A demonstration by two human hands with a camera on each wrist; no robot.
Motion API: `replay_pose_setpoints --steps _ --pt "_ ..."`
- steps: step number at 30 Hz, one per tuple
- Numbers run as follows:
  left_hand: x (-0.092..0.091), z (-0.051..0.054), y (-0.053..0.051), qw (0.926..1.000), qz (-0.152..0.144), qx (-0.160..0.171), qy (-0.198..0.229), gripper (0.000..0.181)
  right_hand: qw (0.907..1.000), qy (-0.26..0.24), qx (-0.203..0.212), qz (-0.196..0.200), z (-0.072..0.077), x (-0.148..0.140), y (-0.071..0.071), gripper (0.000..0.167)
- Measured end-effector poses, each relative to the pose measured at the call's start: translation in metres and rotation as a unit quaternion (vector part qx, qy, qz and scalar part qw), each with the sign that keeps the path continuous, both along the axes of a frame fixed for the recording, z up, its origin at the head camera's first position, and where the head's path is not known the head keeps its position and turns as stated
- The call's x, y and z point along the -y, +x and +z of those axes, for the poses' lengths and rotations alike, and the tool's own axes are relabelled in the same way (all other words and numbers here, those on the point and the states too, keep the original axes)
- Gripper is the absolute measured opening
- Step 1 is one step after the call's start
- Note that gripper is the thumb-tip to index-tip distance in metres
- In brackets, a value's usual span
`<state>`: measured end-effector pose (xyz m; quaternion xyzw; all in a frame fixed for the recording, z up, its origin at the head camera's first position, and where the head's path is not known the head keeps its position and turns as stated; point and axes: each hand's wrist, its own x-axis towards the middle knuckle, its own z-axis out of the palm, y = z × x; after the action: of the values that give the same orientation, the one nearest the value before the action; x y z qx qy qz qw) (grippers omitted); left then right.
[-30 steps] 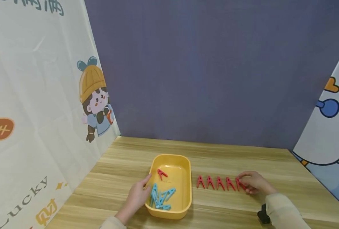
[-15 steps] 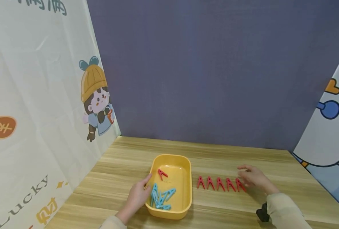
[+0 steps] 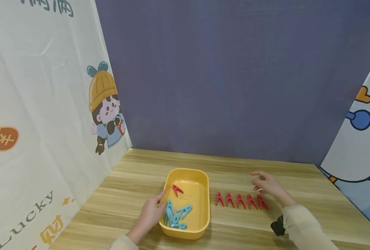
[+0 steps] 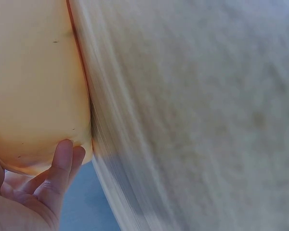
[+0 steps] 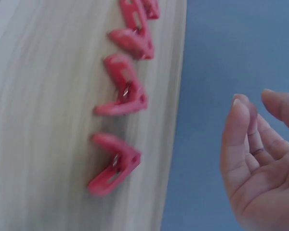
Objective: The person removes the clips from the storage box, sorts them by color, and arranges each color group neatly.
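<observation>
My left hand (image 3: 148,213) holds the left side of a yellow plastic tub (image 3: 206,208), its thumb at the rim; in the left wrist view the fingers (image 4: 62,159) lie against the tub's outer wall. Inside the tub are a red clothespin (image 3: 177,190) and several light-blue clothespins (image 3: 169,209) heaped near the front. To the right, several red clothespins (image 3: 240,201) stand in a row on the table. My right hand (image 3: 269,186) hovers just behind the row's right end, fingers loosely bent, nothing in them. The right wrist view shows it apart from the nearest clothespin (image 5: 116,166).
The wooden table (image 3: 147,163) ends at a plain dark-blue backdrop (image 3: 222,80). A printed white sheet (image 3: 57,114) borders the left side, another printed panel (image 3: 356,149) the right. A small black object (image 3: 277,226) is by my right sleeve.
My right hand has let go of the rightmost red clothespin, risen and moved back and left above the row. The clothespin stays in line. My left hand and the tub have not moved.
</observation>
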<state>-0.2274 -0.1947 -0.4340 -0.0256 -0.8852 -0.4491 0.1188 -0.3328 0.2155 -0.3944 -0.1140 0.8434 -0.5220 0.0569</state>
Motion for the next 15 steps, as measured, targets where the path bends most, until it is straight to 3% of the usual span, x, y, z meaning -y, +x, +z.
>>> replay_pose_setpoints --steps 15 --pt "0.000 0.001 0.000 1.0000 0.001 0.001 -0.004 0.045 0.9993 0.004 -0.011 0.036 0.033 0.044 -0.012 0.050"
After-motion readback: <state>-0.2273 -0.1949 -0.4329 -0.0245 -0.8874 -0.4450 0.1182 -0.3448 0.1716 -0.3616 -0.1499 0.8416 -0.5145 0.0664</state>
